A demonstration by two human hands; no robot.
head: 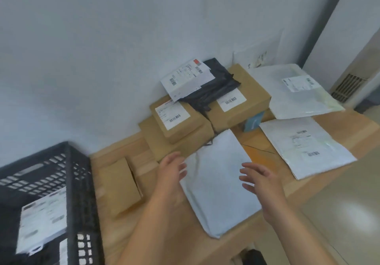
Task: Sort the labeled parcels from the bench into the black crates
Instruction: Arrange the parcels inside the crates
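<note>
Head view shows your left hand [171, 174] and right hand [262, 184] both spread wide and holding nothing, one at each side of the pale mailer [218, 186] (whether the fingertips already touch it, I cannot tell). The mailer lies flat on the bench [144, 229], its near corner right at the front edge, with no label on the upturned face.

So your risks start there. If you lift it without turning it over, you probably sort it blind. If you grip only one side, the soft bag likely sags and slips toward the floor. A wide sweep left could knock the small brown box [120, 186] just beside it, or clip the rim of the black crate [80, 182], where one labeled parcel [43, 221] already lies.
</note>
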